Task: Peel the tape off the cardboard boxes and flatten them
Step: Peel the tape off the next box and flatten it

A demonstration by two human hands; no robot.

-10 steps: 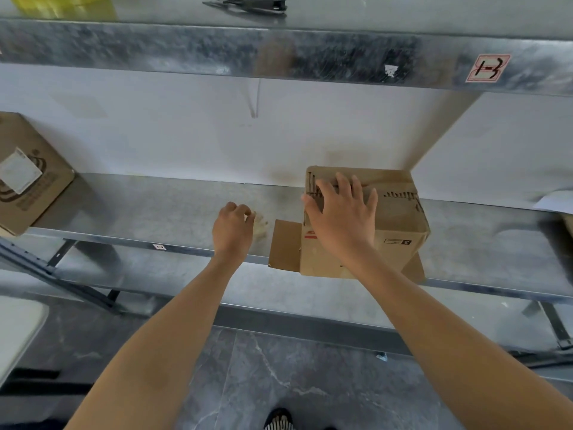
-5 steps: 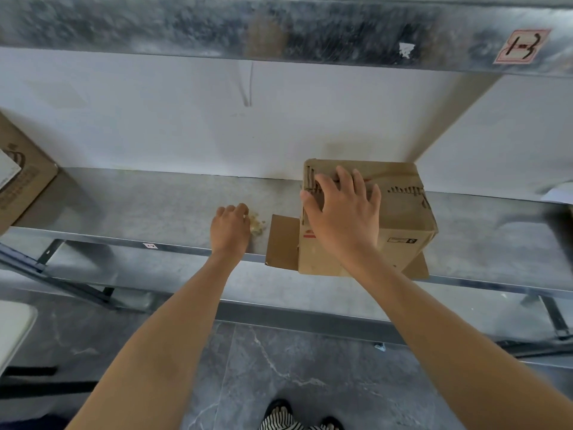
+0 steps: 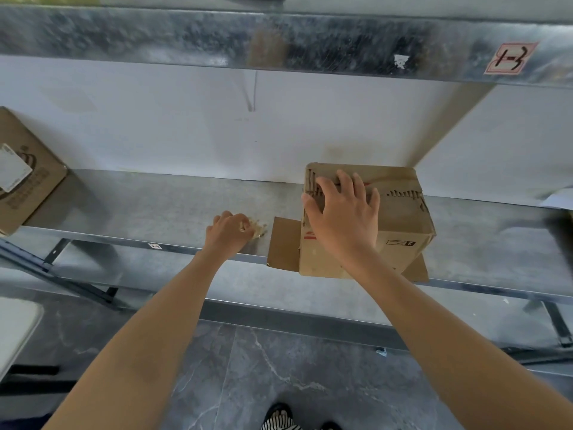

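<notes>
Both hands work at the front edge of the metal shelf (image 3: 155,206). The left hand (image 3: 229,231) is curled round a pale wad of tape (image 3: 259,227) just left of the box. The right hand (image 3: 341,212) lies spread flat on top of the cardboard box (image 3: 400,218), thumb over its left top edge, gripping nothing.

The box stands right of the shelf's middle, front face at the front edge, with 2 bottom flaps splayed out; the left flap (image 3: 283,243) juts past that edge. It looks light, empty and stiff only at its creases, so it should fold under a push on opposite corners. The torn top seam by the fingers seems the best hold. Its front face shows a red mark and a small black label, unreadable.

At the shelf's left end a second box (image 3: 34,193) bears a white sticker (image 3: 12,170), also unreadable. On the upper shelf (image 3: 217,29) a red-bordered tag (image 3: 510,58) reads "1-3".
</notes>
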